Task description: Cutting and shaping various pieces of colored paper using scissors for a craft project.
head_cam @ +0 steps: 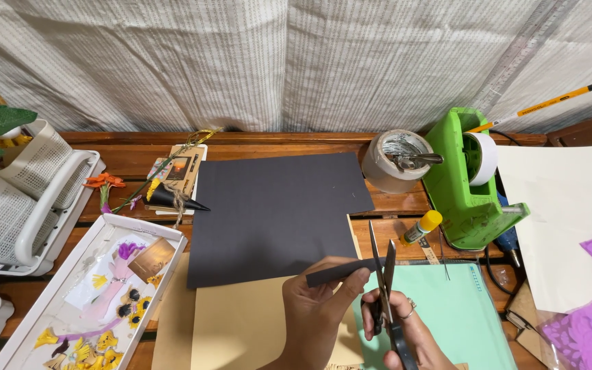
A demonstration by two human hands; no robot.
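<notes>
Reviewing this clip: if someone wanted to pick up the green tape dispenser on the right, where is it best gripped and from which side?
Grip the green tape dispenser across its long body, coming down from above. The body is narrow with flat sides, so fingers can likely pinch both. Stay behind the white tape roll and clear of the cutter end nearest the glue stick. The grey tape roll crowds its left side.

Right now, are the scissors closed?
No, the scissors in the right hand have blades spread open around the black paper strip held by the left hand.
</notes>
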